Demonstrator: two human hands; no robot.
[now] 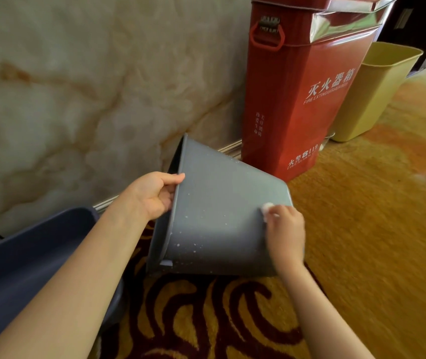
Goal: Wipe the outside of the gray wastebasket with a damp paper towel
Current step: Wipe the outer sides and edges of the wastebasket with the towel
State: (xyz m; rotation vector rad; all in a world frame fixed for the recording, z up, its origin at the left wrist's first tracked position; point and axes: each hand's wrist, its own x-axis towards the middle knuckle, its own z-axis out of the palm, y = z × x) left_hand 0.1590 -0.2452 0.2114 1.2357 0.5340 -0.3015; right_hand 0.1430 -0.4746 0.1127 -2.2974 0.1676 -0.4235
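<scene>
Now I see my left hand point(152, 194) gripping the rim of the gray wastebasket point(219, 216), which is tipped on its side. My right hand point(285, 229) is closed on the paper towel point(266, 209), pressing it against the wastebasket's bottom end.

The wastebasket point(217, 216) is gray with small white specks. The paper towel point(267, 207) is white. The fire extinguisher box point(297, 99) is red with white letters. Beside it, a bin point(369, 99) is yellow. The carpet point(375, 229) is golden yellow with dark red swirls. The wall point(77, 86) is cream marble with brown veins.
</scene>
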